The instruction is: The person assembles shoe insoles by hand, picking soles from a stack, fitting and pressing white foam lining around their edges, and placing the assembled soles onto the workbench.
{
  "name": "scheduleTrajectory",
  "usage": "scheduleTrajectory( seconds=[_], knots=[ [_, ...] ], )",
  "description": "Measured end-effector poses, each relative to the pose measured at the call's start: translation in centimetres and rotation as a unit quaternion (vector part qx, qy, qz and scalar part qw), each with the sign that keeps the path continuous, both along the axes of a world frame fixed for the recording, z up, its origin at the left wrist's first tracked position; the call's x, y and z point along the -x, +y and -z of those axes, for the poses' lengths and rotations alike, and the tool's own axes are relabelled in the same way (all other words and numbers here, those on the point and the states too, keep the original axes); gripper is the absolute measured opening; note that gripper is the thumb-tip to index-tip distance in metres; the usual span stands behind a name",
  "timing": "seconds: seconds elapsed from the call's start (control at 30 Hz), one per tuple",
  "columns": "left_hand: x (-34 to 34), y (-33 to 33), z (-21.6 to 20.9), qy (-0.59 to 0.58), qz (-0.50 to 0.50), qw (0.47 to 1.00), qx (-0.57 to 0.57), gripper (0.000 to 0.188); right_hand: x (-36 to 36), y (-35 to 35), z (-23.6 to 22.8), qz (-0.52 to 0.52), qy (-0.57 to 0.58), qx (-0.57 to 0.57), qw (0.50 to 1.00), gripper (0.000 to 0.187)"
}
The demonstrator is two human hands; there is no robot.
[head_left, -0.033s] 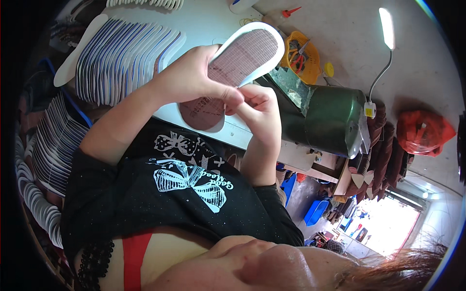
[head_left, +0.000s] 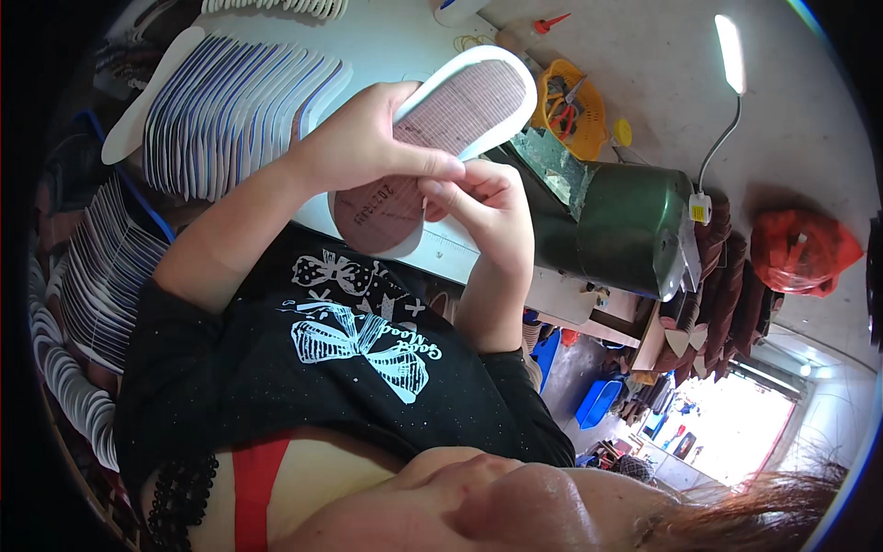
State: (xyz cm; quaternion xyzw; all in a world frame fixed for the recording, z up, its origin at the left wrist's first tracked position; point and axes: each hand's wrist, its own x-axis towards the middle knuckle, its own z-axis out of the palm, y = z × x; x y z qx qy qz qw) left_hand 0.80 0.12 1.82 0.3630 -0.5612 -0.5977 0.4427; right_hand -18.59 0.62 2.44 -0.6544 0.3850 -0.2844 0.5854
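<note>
In front of me is a shoe insole (head_left: 464,109) with a brownish, finely lined face and a white rim, tilted with its wide end up and to the right. My left hand (head_left: 372,143) is closed round its middle from the left, thumb laid across the face. Dark print shows on the lower end, below that thumb. At the insole's right edge, my right hand (head_left: 483,202) has its fingers curled in and its thumb pinching close to the left thumb. The fingertips behind the insole are hidden.
A dense row of white and blue-edged insoles (head_left: 230,115) stands on the white table (head_left: 391,32); another stack (head_left: 101,276) is lower left. To the right are a green cylindrical machine part (head_left: 630,225), a yellow basket (head_left: 596,129) with tools, a lit lamp (head_left: 730,55) and a red bag (head_left: 805,253).
The insole has tilted slightly, and its printed lower end shows more clearly. My right thumb has drawn a little to the left along its edge.
</note>
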Motion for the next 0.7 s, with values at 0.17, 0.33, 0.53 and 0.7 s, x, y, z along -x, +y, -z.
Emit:
scheduleTrajectory(
  seconds=[0.17, 0.33, 0.53, 0.7],
  knots=[
    [1.2, -0.3, 2.1, 0.162, 0.005, 0.987, -0.017, 0.046, 0.4, -0.7, 2.4, -0.090, -0.177, -0.232, 0.952, 0.011],
    [1.4, -0.2, 1.3, -0.171, -0.138, 0.966, 0.135, 0.044, 0.2, -0.7, 2.0, -0.008, -0.023, -0.080, 0.996, 0.013],
    [2.8, -3.1, 3.9, 0.175, -0.133, 0.974, -0.056, 0.032, -0.3, 0.0, 2.0, 0.104, -0.069, -0.084, 0.989, 0.020],
    [2.0, -6.2, 3.5, 0.148, -0.092, 0.976, -0.133, 0.033, 0.5, 1.2, 4.3, 0.153, -0.127, -0.073, 0.977, 0.020]
  ],
)
